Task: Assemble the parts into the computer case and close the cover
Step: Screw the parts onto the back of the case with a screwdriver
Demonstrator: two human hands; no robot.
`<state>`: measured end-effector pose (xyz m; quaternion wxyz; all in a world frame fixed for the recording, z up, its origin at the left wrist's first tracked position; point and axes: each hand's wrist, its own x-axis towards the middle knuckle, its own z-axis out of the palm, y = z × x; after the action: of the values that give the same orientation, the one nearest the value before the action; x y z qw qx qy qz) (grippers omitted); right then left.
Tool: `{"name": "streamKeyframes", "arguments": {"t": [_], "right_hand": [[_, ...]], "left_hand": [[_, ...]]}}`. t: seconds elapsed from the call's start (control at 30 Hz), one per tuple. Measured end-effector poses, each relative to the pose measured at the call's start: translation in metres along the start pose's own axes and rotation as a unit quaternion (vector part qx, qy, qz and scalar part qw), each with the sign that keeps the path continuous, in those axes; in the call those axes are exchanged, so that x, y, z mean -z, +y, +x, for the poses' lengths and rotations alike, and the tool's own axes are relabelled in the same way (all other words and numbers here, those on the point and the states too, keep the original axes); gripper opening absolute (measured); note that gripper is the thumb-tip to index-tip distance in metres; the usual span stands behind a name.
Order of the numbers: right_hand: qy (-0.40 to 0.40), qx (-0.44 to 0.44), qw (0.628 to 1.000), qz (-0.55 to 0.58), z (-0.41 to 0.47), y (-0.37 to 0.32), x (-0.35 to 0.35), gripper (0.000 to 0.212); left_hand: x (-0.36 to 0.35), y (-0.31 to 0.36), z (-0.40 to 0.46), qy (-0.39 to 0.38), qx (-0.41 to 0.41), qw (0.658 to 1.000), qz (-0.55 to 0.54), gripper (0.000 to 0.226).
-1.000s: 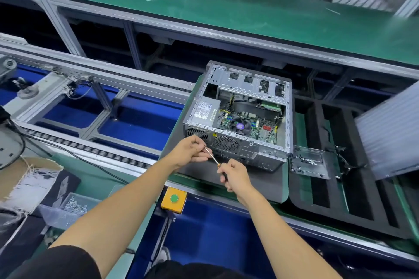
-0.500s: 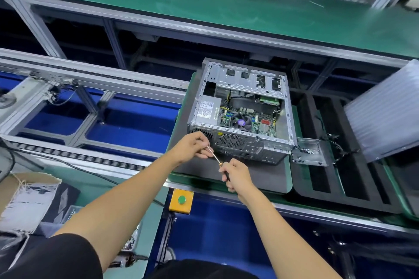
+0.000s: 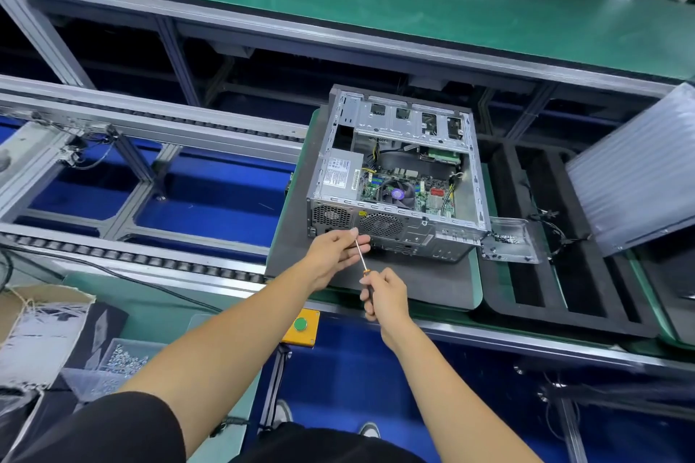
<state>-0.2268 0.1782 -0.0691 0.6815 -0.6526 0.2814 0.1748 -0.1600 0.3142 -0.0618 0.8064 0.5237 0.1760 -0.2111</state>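
Computer case [image 3: 398,177] sits at centre frame, lying on its side w/ cover off, interior facing up, on a dark grey mat [image 3: 301,222] on the bench [image 3: 475,286]. Inside: power supply [image 3: 340,178] at left, motherboard w/ CPU fan [image 3: 396,195] at centre, drive cage [image 3: 410,118] along the far edge. Rear panel w/ fan grilles faces the person. Right hand [image 3: 383,293], lower centre, is clenched round the black handle of a screwdriver [image 3: 363,261]; the shaft runs up and left. Left hand [image 3: 334,256], just left of the shaft, pinches the shaft near its tip, thumb on top, at the lower left of the rear panel; whether the tip touches the panel, cannot tell. Clear plastic tray [image 3: 507,241] holding small screws sits just right of the case's near corner, touching or nearly so. Black foam tray [image 3: 564,293] w/ long slots lies right of the mat, cables in it. Ribbed grey panel [image 3: 639,169] leans at right edge of frame. Yellow box w/ green button [image 3: 301,327] is fixed below the bench edge, lower centre. Clear bin of screws [image 3: 122,361] at lower left. Roller conveyor rails [image 3: 150,124] cross left half of frame.
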Motion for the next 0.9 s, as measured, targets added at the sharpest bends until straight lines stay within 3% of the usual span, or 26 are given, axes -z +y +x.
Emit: {"name": "streamKeyframes", "arguments": {"t": [0.27,0.9], "right_hand": [[-0.008,0.016,0.997,0.071,-0.005,-0.005,-0.013,0.021],[-0.018,-0.003,0.992,0.122,-0.007,-0.025,-0.03,0.018]], "left_hand": [[-0.015,0.009,0.002,0.009,-0.025,1.0,-0.006,0.023],[-0.028,0.033,0.009,0.076,-0.017,0.996,0.051,0.022]]}}
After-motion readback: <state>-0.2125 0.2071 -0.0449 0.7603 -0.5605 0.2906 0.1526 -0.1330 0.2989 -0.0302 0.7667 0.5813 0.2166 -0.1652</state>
